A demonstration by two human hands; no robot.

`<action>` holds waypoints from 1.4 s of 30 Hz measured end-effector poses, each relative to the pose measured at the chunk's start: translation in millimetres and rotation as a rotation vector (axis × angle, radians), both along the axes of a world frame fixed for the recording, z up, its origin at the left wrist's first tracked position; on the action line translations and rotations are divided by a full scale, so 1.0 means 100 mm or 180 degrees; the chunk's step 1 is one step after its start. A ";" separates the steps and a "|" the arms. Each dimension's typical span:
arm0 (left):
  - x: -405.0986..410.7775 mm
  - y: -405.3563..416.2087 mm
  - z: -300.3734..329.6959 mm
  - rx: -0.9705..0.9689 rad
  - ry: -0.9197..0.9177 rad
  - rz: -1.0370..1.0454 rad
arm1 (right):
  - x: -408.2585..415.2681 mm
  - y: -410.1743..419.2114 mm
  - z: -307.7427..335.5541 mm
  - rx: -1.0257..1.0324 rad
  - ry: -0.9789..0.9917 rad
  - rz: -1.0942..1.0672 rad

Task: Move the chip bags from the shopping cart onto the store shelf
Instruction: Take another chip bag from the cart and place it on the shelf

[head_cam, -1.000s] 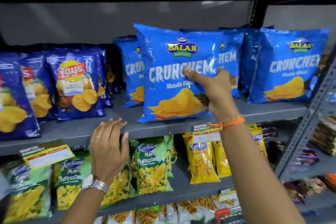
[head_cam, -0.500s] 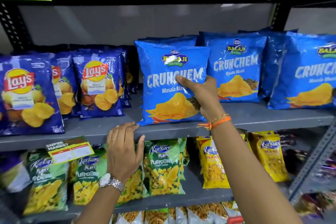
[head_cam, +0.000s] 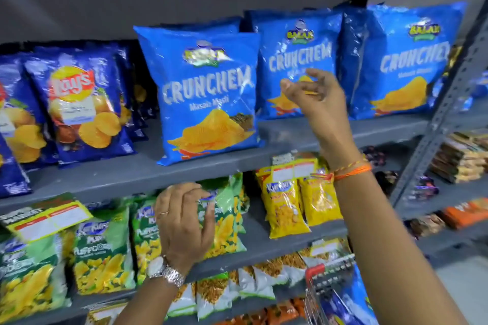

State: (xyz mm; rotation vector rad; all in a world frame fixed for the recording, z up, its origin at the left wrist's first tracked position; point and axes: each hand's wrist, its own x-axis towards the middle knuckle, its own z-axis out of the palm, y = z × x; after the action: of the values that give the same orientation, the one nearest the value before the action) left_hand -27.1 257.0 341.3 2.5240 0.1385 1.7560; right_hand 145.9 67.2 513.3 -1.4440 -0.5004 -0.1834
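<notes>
A blue Crunchem chip bag (head_cam: 203, 92) stands upright at the front of the grey store shelf (head_cam: 126, 174), apart from both hands. My right hand (head_cam: 314, 95) hovers just to its right with fingers loosely spread, holding nothing. Lower down, my left hand (head_cam: 184, 221) is open in front of the shelf below, over green snack packs. Two more Crunchem bags (head_cam: 298, 60) (head_cam: 406, 60) stand behind and to the right. At the bottom right, the shopping cart (head_cam: 324, 287) shows a red corner, with blue bags (head_cam: 351, 298) inside.
Dark blue Lay's bags (head_cam: 79, 103) fill the shelf's left part. Green Kurkure packs (head_cam: 100, 248) and yellow packs (head_cam: 285, 200) sit on the shelf below. A perforated grey upright (head_cam: 443, 113) stands at the right, with more packed shelves beyond it.
My right hand has let go of the front Crunchem bag and drawn back to the right. My left hand has dropped from the shelf edge to below it. The bag stays standing.
</notes>
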 end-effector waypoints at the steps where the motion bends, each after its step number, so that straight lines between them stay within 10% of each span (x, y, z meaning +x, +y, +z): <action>1: 0.04 -0.13 -0.05 0.0037 0.0138 -0.0210 | -0.01 -0.17 -0.10 0.0075 -0.0091 -0.0177; 17: 0.59 -1.87 -2.56 -0.0020 0.3954 -0.1937 | -0.63 -2.46 -4.60 -0.0341 0.2386 -0.1737; 28: 0.60 -2.09 -3.46 0.0132 0.3955 -0.2436 | -0.83 -2.33 -6.26 -0.0654 0.3025 -0.1284; 42: 0.62 -2.06 -3.46 0.0256 0.3904 -0.2380 | -0.59 -2.24 -6.38 -0.0637 0.2726 -0.1444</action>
State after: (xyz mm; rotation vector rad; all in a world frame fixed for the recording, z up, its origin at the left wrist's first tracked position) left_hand 34.9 50.9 -4.7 2.7184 -0.7127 -0.1158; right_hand 87.2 -157.0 -124.4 -1.6549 0.5240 0.1381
